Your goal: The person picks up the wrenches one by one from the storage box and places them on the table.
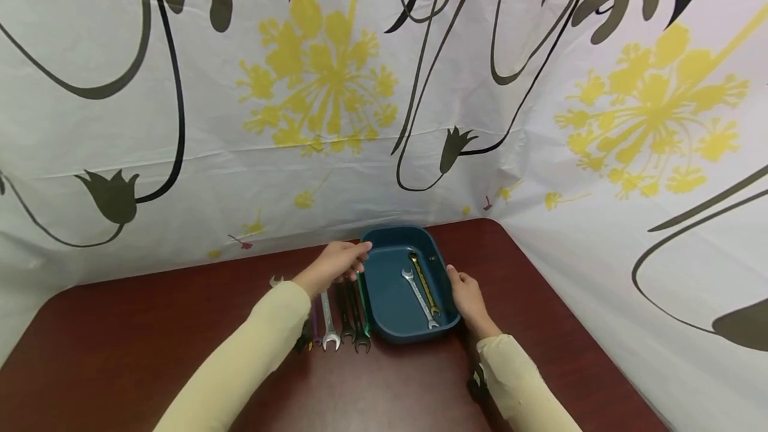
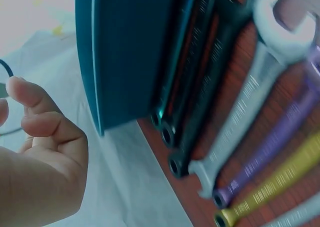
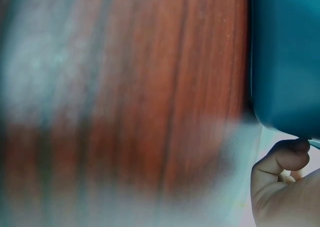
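Note:
On the table is a blue tray [image 1: 384,299] with rounded corners. Inside it lie a silver wrench [image 1: 420,297] and a gold wrench [image 1: 423,282], side by side. My left hand [image 1: 336,264] hovers at the tray's left rim, its fingers loosely bent with nothing between them. Below it, a row of wrenches [image 2: 240,117] in green, black, silver, purple and yellow lies beside the tray; the forearm partly hides them in the head view. At the right side of the tray, my right hand [image 1: 469,295] grips the rim, thumb on top.
The dark red-brown table [image 1: 150,339] ends at a fabric backdrop [image 1: 198,179] with yellow and dark plant prints. It hangs behind and to the right. A small dark object [image 1: 478,382] shows beside the right sleeve [image 1: 516,379].

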Demonstrator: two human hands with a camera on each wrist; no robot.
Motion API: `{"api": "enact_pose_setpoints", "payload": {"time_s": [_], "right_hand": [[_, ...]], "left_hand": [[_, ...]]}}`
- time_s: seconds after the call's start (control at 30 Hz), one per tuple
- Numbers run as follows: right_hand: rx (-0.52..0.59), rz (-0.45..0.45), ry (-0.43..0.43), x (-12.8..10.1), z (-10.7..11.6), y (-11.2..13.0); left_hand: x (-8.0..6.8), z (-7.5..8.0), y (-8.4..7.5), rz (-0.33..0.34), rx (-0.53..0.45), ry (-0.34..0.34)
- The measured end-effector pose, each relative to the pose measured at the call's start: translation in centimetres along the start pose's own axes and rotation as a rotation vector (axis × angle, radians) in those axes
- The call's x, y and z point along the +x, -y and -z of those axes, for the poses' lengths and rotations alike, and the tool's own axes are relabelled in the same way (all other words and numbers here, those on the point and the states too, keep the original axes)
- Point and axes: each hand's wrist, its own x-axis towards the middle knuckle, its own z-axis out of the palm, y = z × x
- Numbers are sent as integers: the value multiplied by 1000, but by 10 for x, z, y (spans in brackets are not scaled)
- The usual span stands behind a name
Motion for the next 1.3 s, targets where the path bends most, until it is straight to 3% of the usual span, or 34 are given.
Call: {"api": "enact_pose_setpoints", "payload": {"time_s": [0.37, 0.63, 1.0, 1.3], "right_hand": [[4, -2, 2, -2, 0, 0], [-8, 11, -17, -3, -1, -1], [-6, 16, -35, 0, -6, 1], [10, 8, -34, 0, -5, 3]], "left_hand": [[21, -51, -14, -3, -46, 89], [35, -86, -13, 15, -93, 118], [46, -109, 3, 44, -79, 133], [53, -120, 12, 59, -46, 100]]}}
